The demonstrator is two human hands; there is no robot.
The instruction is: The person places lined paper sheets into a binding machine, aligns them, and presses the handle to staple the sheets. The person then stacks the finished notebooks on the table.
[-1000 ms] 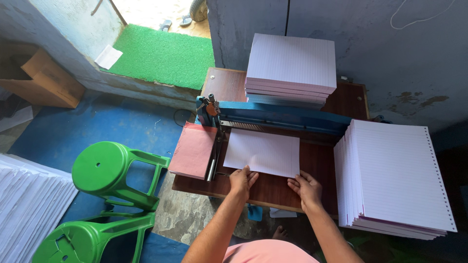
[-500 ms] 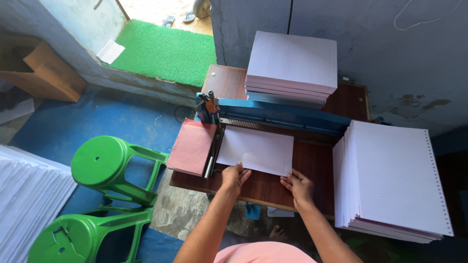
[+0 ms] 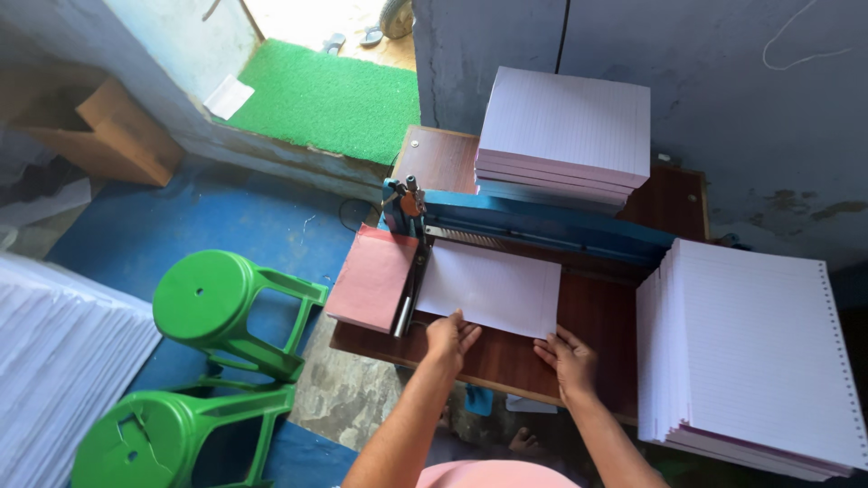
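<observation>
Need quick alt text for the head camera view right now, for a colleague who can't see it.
Both hands, left hand and right hand, press the near edge of a white paper sheet lying on a wooden table, its far edge under a blue machine. Ruled paper stacks sit behind and to the right; two green stools stand left.
</observation>
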